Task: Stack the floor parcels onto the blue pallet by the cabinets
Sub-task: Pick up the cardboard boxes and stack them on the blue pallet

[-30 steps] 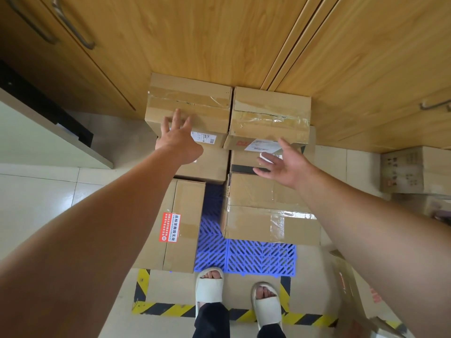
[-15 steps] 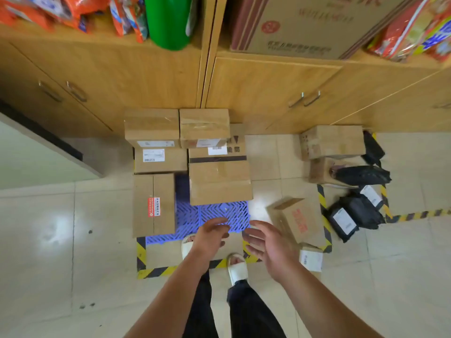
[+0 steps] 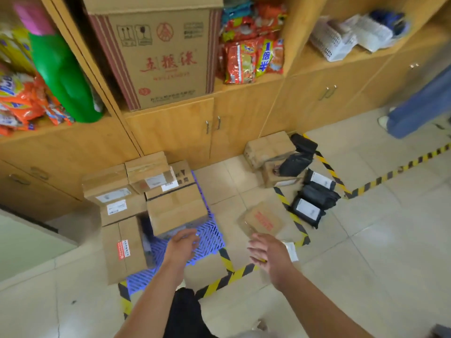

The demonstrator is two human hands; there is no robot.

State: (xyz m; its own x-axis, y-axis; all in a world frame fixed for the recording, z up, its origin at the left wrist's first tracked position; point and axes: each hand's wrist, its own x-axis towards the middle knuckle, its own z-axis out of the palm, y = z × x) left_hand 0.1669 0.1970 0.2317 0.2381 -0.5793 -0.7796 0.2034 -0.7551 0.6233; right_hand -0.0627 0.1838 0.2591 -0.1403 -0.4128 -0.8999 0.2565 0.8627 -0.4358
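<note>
Wooden cabinets (image 3: 170, 132) back a blue pallet (image 3: 212, 237) loaded with stacked cardboard parcels (image 3: 175, 211). A red-printed parcel (image 3: 262, 219) lies on the tiled floor just right of the pallet, near black mailer bags (image 3: 308, 211). The left hand (image 3: 181, 245) hovers over the pallet's front, the right hand (image 3: 267, 251) near the red-printed parcel, both loose-fingered and empty.

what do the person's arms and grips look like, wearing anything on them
The left forearm and right forearm are bare, with no sleeves in view. The left grip and right grip wear no gloves; no watch, band or ring shows, though the picture is blurred.
</note>
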